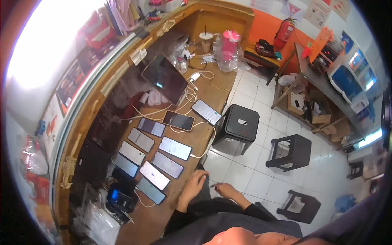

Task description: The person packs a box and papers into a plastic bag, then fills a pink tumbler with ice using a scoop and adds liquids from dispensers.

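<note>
My left hand rests by my knee near the front edge of the wooden counter, its fingers loosely curved with nothing seen in them. Farther right, over my lap, my right hand has curled fingers round a small dark, thin object, too small to name. On the counter beside me lie several smartphones in rows, most with lit screens, among them a bright one and one with a white cable. A dark-screened phone and a phone with a lit list lie farther back.
A dark tablet stands behind the phones amid white cables. A pink tumbler and an iced drink cup stand at the far end. Black plastic stools are on the tiled floor; a black device sits at the lower left.
</note>
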### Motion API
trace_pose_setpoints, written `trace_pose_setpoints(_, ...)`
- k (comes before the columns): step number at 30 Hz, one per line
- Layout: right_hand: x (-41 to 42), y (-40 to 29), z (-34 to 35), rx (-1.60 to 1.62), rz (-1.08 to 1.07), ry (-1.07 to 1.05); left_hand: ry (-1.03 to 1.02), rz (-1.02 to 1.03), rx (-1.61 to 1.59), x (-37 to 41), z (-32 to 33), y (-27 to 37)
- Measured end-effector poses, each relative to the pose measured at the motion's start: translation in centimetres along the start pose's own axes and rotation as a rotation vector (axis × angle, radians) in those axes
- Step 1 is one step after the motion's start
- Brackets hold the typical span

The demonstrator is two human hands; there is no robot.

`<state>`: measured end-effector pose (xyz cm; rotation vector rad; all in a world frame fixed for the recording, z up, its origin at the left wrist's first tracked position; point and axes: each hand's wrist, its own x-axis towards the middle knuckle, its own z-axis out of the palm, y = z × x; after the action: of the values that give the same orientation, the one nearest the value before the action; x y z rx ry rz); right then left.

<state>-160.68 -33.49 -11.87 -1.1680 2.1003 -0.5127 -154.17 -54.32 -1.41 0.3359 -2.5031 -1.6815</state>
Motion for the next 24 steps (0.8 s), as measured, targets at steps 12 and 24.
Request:
trace_pose_setpoints(12, 5.8, 12.3, -20.0, 0.396, 0.400, 0.571, 0.658, -0.235, 0.591, 20.9, -4.1, -4.9)
trace_pose_setpoints(24, 22.5, 17.3, -34.5, 0.133, -0.259, 0.395, 0.867, -0.661, 0.743, 24.9, 0.7, -3.7)
